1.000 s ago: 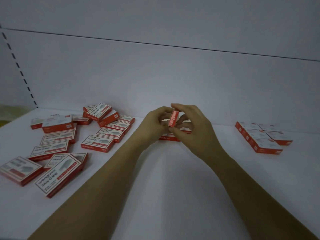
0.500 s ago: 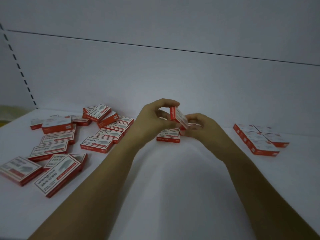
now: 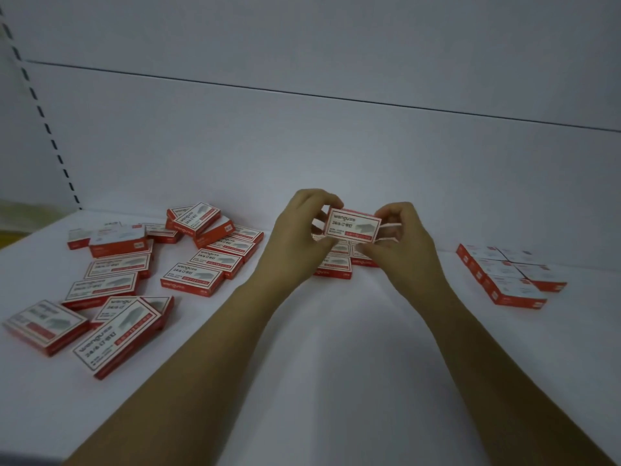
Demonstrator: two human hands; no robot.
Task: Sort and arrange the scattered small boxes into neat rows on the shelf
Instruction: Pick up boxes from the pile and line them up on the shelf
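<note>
Head view. Both hands are raised near the back edge of the shelf (image 3: pixel 336 358), about mid-span. The left hand (image 3: pixel 299 237) and right hand (image 3: pixel 403 253) each pinch one end of a single box (image 3: pixel 353 226), printed face toward the camera, held just above a small started group (image 3: pixel 334 269) lying on the shelf.

Toward the right edge, a tidy block of boxes (image 3: pixel 504 275) lies in rows, its boxes touching. Toward the left edge and front-left corner, a loose scatter of boxes (image 3: pixel 111 284) lies at mixed angles, some overlapping.

Assessment: a minority is placed, and the larger share remains unsorted.
</note>
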